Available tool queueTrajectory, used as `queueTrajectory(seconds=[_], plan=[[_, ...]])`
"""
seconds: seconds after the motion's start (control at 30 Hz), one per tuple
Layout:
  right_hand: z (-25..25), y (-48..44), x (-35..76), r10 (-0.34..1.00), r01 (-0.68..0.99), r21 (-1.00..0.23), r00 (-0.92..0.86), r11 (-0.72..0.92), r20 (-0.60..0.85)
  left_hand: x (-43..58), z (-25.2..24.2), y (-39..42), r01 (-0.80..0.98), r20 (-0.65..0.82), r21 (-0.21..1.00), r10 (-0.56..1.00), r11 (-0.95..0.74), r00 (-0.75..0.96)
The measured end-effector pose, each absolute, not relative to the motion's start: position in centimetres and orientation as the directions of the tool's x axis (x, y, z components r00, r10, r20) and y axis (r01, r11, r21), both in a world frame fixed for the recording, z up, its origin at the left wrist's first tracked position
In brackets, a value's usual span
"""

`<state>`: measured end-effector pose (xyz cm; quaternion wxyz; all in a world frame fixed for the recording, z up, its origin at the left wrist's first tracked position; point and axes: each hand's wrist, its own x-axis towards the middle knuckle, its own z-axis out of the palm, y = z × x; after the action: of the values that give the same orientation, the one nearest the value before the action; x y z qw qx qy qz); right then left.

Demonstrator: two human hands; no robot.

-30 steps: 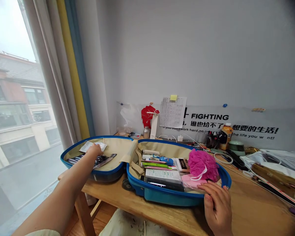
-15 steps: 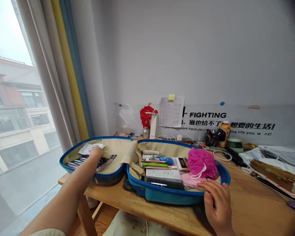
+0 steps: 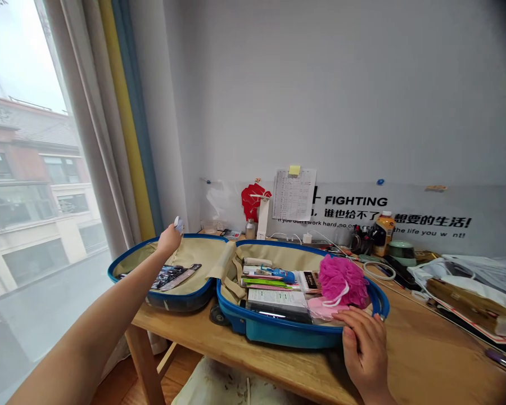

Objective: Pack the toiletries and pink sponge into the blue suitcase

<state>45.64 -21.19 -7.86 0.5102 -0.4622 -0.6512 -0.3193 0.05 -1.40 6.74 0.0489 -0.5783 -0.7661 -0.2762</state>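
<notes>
An opened blue suitcase (image 3: 293, 337) with beige lining lies on the wooden table. My left hand (image 3: 170, 241) is raised at the back rim of its left half, closed on a small white thing (image 3: 179, 225) whose kind I cannot make out. Below that arm lie several dark, shiny packaged items (image 3: 175, 277). My right hand (image 3: 365, 343) rests with fingers stretched over the front right rim, next to a pink flat item (image 3: 326, 308) and a magenta bath puff (image 3: 343, 281). Also in the right half are a blue bottle or tube (image 3: 283, 274), a printed white box (image 3: 277, 298) and a black item (image 3: 278, 314).
Behind the suitcase stand a small glass jar (image 3: 250, 228) and an orange bottle (image 3: 383, 233). Cables, a green-lidded container (image 3: 402, 252) and a brown pouch (image 3: 468, 298) lie on the right. Curtains (image 3: 88, 140) and a window border the left side.
My left hand has risen from the white packet's place inside the left half to the back rim, now with something white. The packet no longer shows there. My right hand stays on the rim.
</notes>
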Motion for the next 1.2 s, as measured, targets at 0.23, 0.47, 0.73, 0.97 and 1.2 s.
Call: queueTrajectory(seconds=[0.23, 0.47, 0.73, 0.97, 1.2], plan=[[-7.2, -21.3, 45.2, 0.234, 0.923, -0.026, -0.07, 0.385, 0.97, 10.5, 9.2, -4.3, 0.918, 0.44, 0.351, 0.898, -0.185, 0.012], [-7.2, -21.4, 45.2, 0.239, 0.926, -0.022, -0.074, 0.376, 0.968, 21.8, 5.5, -8.4, 0.787, 0.35, 0.289, 0.826, -0.545, 0.443], [-7.8, -21.1, 45.5, 0.239, 0.923, -0.038, -0.059, 0.382, 0.969, 26.7, 1.1, -9.9, 0.577, 0.099, 0.194, 0.6, -0.794, 0.793], [-7.7, -21.1, 45.7, 0.254, 0.921, -0.023, -0.084, 0.389, 0.963, 26.0, 1.5, -10.7, 0.468, 0.012, 0.191, 0.479, -0.863, 0.878], [-7.8, -20.8, 45.8, 0.217, 0.917, -0.01, -0.084, 0.4, 0.973, 18.7, 4.9, -10.8, 0.717, 0.234, 0.188, 0.74, -0.671, 0.631]])
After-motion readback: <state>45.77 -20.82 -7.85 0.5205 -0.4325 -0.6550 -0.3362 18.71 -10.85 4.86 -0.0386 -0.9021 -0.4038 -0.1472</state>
